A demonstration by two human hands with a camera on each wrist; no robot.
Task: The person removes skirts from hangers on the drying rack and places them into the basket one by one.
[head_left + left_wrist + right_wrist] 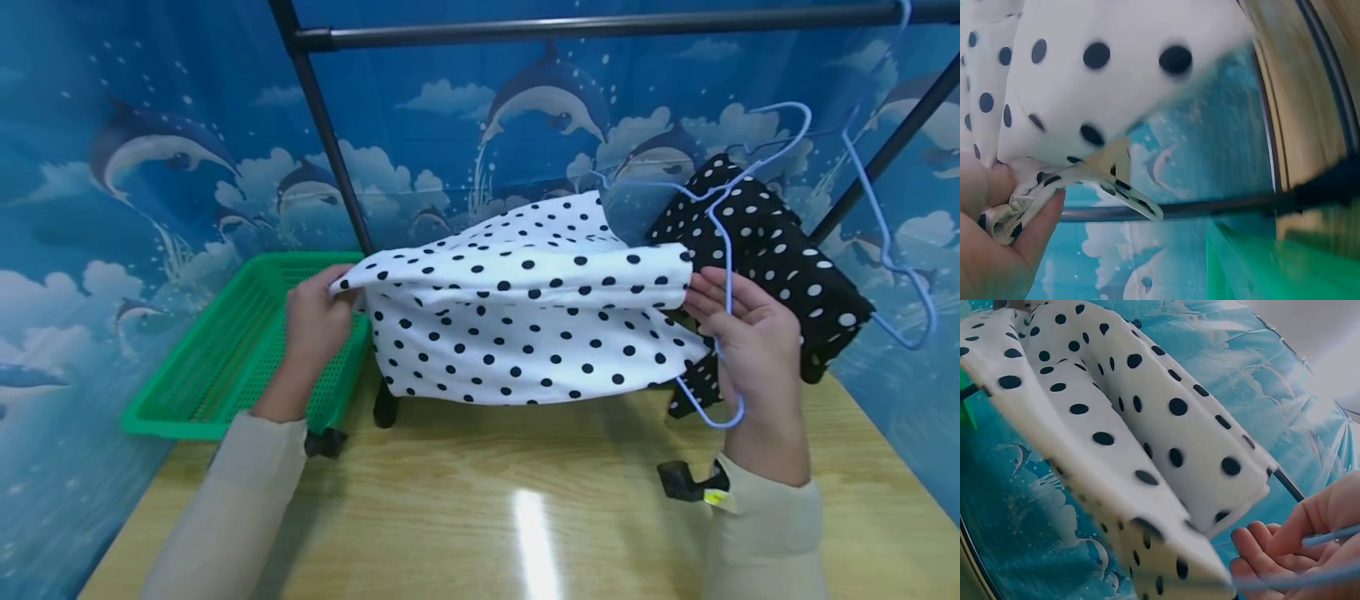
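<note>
A white cloth with black polka dots (pixel 517 333) hangs stretched sideways in front of me, its upper part folded over. My left hand (pixel 318 312) pinches its left corner, and the bunched fabric shows between thumb and fingers in the left wrist view. At the cloth's right end is my right hand (pixel 750 333), palm up, fingertips right by the folded edge. A light blue hanger (pixel 726 242) runs across this hand, its wire caught under the thumb. In the right wrist view the cloth's edge (pixel 1235 500) stands just beyond the fingertips.
A black garment with white dots (pixel 795 267) hangs behind my right hand, beside another blue hanger (pixel 885 242). The dark rack rail (pixel 525 32) spans the top. On the left, a green basket (pixel 172 429) stands on the wooden table (pixel 450 500). A dolphin-print curtain (pixel 420 100) backs everything.
</note>
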